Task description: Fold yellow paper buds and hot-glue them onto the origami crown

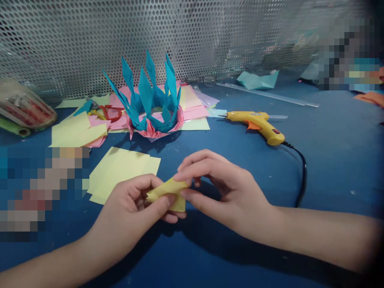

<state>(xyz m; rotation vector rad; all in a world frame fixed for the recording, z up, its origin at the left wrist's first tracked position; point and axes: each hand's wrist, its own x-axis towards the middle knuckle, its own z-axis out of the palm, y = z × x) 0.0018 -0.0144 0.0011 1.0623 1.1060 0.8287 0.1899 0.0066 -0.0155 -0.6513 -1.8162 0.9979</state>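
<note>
A small folded piece of yellow paper [168, 189] is held above the blue table, between my two hands. My left hand [135, 200] grips it from the left, thumb on top and fingers underneath. At its upper right edge, my right hand [225, 186] pinches the paper between thumb and fingertips. Several flat sheets of yellow paper [115, 168] lie just behind my left hand. Farther back stands a crown-like ring of blue folded paper [145, 94], with pink folded paper [150, 130] around its base.
A yellow hot glue gun [255, 123] lies at the right, its black cord [304, 172] running forward. Scissors with red handles [112, 113] rest among coloured paper. A clear container [25, 104] is at the left. Perforated metal [192, 36] borders the table's back.
</note>
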